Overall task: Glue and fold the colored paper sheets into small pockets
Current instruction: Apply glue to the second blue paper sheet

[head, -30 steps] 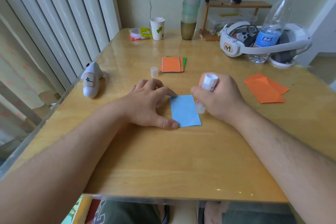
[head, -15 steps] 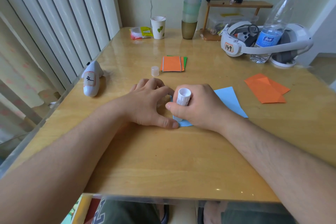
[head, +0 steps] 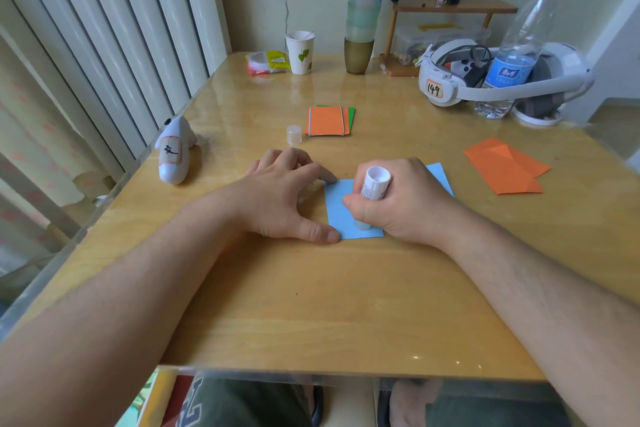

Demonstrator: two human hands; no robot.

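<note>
Blue paper sheet lies flat on the wooden table, near its middle, directly ahead of me. I note the left hand resting on the table at the sheet's left edge: the index fingertip touches the far left corner and the thumb tip touches the near left corner, fingers spread and fairly straight, gripping nothing. The right hand is closed in a fist round a white glue stick, held roughly upright with its flat end toward the camera and its lower end down on the blue sheet near the near edge. This hand covers the sheet's right part; a blue corner shows beyond the knuckles.

Further back, just left of centre, I record a small stack of coloured sheets, orange on top with green showing at the right edge. A translucent cap stands just beside the stack's left side. Folded orange paper lies well apart to the right. At the far edge stand a paper cup, a water bottle and a white headset. A small white figurine lies at the left edge.
</note>
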